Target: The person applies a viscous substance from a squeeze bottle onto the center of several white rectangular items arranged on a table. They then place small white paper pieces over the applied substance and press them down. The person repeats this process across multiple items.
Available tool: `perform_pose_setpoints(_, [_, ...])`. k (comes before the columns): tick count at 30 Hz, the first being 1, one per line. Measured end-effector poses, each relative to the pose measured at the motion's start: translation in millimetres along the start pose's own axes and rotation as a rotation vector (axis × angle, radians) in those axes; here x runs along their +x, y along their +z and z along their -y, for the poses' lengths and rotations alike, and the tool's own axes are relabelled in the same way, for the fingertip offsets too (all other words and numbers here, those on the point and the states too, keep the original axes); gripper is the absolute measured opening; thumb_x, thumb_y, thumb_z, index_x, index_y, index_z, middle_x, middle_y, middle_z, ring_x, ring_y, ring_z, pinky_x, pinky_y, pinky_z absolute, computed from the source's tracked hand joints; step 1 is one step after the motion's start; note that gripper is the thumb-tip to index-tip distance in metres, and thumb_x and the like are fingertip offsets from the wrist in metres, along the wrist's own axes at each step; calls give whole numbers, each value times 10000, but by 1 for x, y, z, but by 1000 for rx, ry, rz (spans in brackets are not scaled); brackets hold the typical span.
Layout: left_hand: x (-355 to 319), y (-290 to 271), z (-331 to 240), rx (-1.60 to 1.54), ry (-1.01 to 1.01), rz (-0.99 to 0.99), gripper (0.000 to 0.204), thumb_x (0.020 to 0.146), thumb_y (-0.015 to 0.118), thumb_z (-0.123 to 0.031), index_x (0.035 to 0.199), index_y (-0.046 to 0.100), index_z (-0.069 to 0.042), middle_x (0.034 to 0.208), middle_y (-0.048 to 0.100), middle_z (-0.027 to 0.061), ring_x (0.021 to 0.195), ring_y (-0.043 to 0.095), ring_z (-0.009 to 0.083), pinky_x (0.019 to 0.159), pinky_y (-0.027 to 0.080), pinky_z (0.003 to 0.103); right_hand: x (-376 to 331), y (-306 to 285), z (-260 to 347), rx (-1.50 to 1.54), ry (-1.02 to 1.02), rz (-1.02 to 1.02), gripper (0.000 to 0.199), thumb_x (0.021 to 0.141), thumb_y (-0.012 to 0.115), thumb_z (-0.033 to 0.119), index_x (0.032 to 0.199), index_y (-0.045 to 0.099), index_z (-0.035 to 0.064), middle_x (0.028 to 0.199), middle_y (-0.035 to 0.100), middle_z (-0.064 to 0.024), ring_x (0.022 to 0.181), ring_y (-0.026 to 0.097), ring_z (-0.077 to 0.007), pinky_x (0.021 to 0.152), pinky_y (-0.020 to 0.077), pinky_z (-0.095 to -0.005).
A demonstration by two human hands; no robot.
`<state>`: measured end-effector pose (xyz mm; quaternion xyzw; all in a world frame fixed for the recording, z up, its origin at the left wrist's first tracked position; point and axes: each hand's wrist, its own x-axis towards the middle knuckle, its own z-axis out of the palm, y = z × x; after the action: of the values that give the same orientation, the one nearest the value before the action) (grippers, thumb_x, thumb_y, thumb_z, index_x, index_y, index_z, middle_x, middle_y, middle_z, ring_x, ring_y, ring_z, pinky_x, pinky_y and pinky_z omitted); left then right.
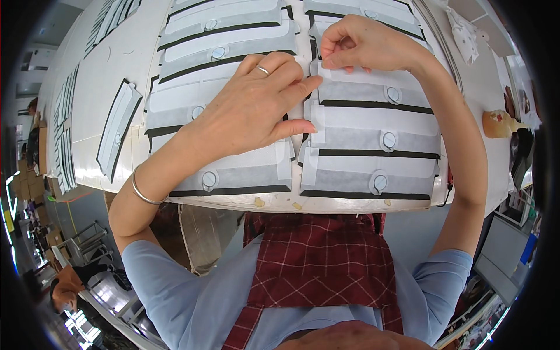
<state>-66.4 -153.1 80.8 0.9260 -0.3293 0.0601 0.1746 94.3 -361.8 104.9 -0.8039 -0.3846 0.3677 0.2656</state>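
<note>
Flat white-and-grey panels with black edging lie overlapped in two columns on the white table, each with a round disc near its lower edge. My left hand reaches across the left column with fingers spread. Its index fingertip rests by the left end of a right-column panel, and its thumb lies on the left end of the panel below. Over the upper left corner of that first panel, my right hand is closed in a pinch. Whatever lies between its thumb and fingers is hidden.
A loose panel sits tilted left of the columns, with stacked black-edged pieces farther left. On the right are a yellowish squeeze bottle and a white cloth. A cardboard box stands below the table's front edge; another person is at lower left.
</note>
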Motion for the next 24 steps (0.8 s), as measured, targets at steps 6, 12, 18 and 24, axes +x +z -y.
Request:
perform_pose_setpoints(6, [0, 3, -1, 24, 21, 12, 637, 884, 662, -516, 1347, 640, -79, 1076, 557, 80, 1182, 491, 285, 1020, 372, 443, 0, 3, 1, -4, 4, -24, 157, 906, 711, 196, 841, 670, 59, 659, 598, 31, 603, 547, -38, 471, 391, -227])
perform_pose_setpoints(12, [0, 2, -2, 70, 36, 9, 628, 877, 649, -540, 1342, 647, -118, 1065, 554, 65, 1192, 488, 278, 1016, 368, 440, 2, 8, -5, -12, -11, -75, 151, 894, 717, 169, 821, 672, 45, 655, 583, 34, 603, 524, -39, 542, 395, -234])
perform_pose_setpoints(18, [0, 2, -3, 92, 47, 28, 639, 876, 638, -556, 1353, 633, -131, 1060, 549, 56, 1201, 484, 277, 1020, 360, 452, 2, 11, -4, -55, -49, -106, 154, 882, 718, 155, 808, 662, 32, 654, 572, 28, 603, 515, -48, 568, 398, -243])
perform_pose_setpoints(24, [-1, 4, -4, 95, 52, 39, 659, 874, 628, -570, 1367, 616, -133, 1057, 542, 51, 1205, 484, 269, 1028, 352, 458, 2, 12, -4, -67, -51, -119, 154, 867, 724, 149, 796, 651, 34, 647, 555, 28, 596, 504, -53, 574, 401, -244])
